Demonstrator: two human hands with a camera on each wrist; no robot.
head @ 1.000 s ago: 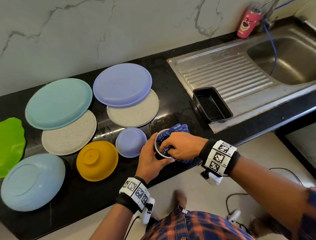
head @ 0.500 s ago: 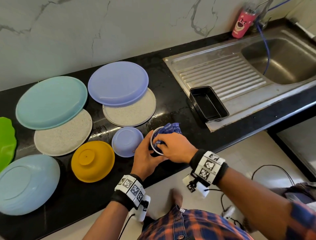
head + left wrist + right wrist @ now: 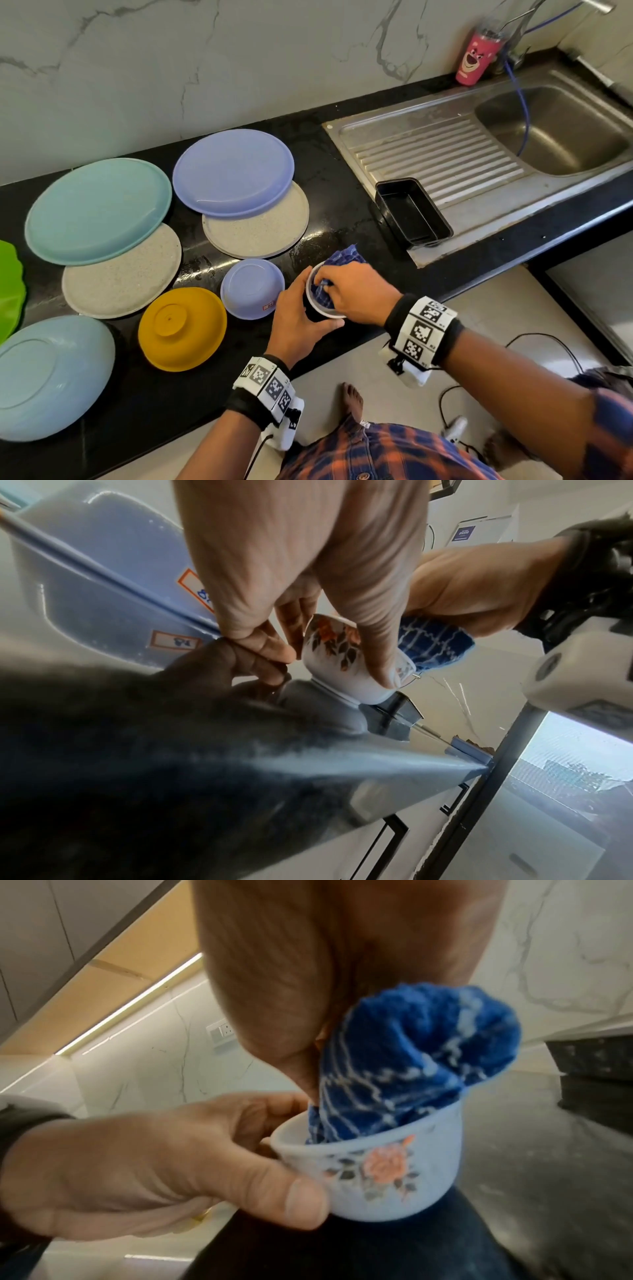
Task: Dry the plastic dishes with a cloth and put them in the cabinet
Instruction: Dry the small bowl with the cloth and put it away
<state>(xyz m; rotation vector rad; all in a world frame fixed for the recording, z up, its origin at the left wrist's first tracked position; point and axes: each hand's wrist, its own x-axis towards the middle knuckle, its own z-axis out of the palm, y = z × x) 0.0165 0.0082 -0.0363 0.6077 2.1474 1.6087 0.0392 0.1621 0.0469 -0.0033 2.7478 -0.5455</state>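
The left hand [image 3: 298,322] is wrapped around a small white cup [image 3: 383,1172] with an orange flower printed on its side, thumb pressed on the wall, holding it over the front edge of the black counter [image 3: 342,192]. The right hand [image 3: 356,294] has its fingers curled around a blue checked cloth [image 3: 411,1064] and is stuffing it down into the cup, with a bunch of cloth spilling over the far rim. So this is the drying step, and it's the inside of the cup getting wiped. The cabinet part hasn't begun for this piece, I'd say. Next move, by my reckoning: twist the cloth around the inner wall and base, pull it out, wipe the outside, and keep that left grip firm since the cup is light and sits over the counter's edge.

Plenty waits on the counter, all upside down: 7 plates and 2 bowls, including a yellow bowl [image 3: 183,329] and a lilac bowl [image 3: 252,288] just beside the left hand. The lilac bowl carries orange-bordered stickers [image 3: 174,642]; the writing is too blurred to read. A pink cartoon-bear tumbler [image 3: 474,61] stands by the sink [image 3: 428,144]
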